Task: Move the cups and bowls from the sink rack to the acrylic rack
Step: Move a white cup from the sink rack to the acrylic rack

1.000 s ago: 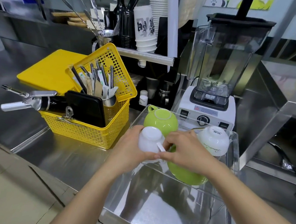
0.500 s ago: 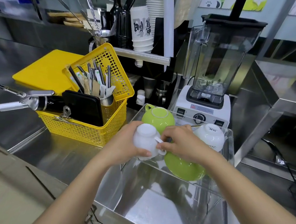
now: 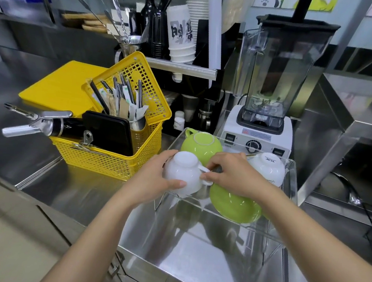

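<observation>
both forearms bare; left hand [image 3: 154,181], right hand [image 3: 234,176] apparently ringless, ungloved.

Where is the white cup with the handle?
The white cup is upside down at the acrylic rack's front left, held by both hands, just in front of the green cup.

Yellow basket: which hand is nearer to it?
Left. The left hand cups the white cup just right of the yellow basket; the right hand is farther right, at the cup's handle.

White cup [image 3: 184,171] upside down at frame centre on the clear acrylic rack [image 3: 288,210]; green cup [image 3: 201,143] inverted behind it; white bowl [image 3: 267,170] inverted right; green bowl [image 3: 234,204] tilted, lower right.
</observation>
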The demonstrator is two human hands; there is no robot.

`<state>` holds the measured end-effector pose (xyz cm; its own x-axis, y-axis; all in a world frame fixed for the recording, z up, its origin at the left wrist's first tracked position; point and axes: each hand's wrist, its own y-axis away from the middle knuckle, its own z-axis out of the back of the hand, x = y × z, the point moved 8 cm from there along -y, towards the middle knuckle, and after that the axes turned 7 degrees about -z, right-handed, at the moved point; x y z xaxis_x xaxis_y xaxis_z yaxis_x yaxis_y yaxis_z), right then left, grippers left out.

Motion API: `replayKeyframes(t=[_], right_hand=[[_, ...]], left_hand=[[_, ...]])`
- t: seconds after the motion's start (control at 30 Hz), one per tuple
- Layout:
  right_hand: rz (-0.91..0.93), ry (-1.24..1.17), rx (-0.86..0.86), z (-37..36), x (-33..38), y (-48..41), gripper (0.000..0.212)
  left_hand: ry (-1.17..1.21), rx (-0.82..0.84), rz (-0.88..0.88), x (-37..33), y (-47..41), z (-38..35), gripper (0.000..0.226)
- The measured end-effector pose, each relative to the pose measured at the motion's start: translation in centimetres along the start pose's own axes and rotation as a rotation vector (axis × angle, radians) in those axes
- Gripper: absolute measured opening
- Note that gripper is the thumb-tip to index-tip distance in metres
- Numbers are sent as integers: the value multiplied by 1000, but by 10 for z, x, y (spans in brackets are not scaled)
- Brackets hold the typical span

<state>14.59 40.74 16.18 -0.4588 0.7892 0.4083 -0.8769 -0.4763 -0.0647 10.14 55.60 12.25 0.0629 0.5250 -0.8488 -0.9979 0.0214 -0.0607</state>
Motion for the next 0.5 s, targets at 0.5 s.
replayKeyframes(t=[0.5], right_hand=[[-40, -207, -39, 6, -1, 4, 24]], left_hand=[[-42, 21, -86, -5, 3, -3, 69]])
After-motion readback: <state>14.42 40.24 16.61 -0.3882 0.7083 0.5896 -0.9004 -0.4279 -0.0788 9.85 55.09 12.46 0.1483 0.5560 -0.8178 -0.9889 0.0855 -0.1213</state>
